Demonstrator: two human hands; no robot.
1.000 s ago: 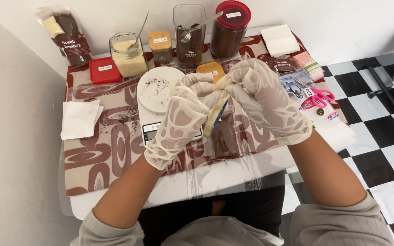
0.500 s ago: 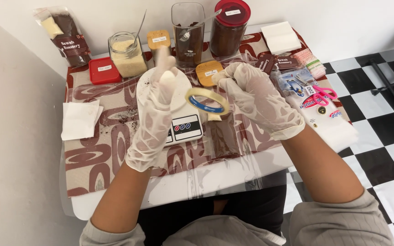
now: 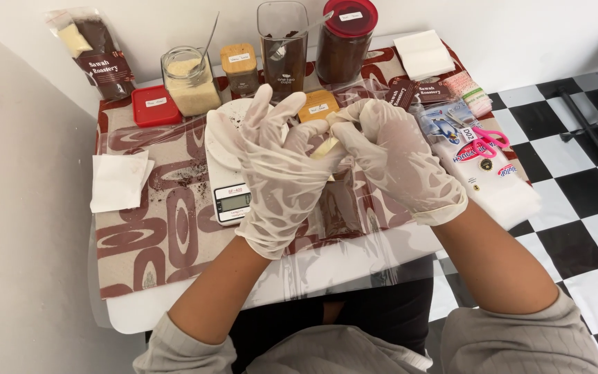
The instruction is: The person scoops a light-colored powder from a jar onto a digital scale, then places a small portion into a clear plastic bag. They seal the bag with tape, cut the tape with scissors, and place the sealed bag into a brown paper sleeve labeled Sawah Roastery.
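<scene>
Both my hands wear thin whitish gloves and meet above the table's middle. My right hand [image 3: 392, 156] is closed around a small pale roll of tape [image 3: 327, 147], most of which the fingers hide. My left hand [image 3: 271, 166] is beside it with its fingers spread upward and its thumb reaching to the roll. Under the hands a clear pouch with brown contents [image 3: 340, 211] lies flat on the patterned mat. A small digital scale [image 3: 233, 201] carrying a white plate [image 3: 219, 142] sits just left of the pouch.
Along the back stand a coffee bag [image 3: 102, 59], red tin [image 3: 155, 105], glass jar of pale powder [image 3: 189, 82], small wood-lidded jar [image 3: 239, 68], tall glass with a spoon [image 3: 283, 45] and red-lidded jar [image 3: 346, 41]. A napkin [image 3: 118, 181] lies left. Pink scissors [image 3: 487, 138] rest on pouch packs at the right.
My left hand, raised and apart half a second ago, has come back to the tape roll. The roll, then in plain sight, is now mostly covered by my right fingers.
</scene>
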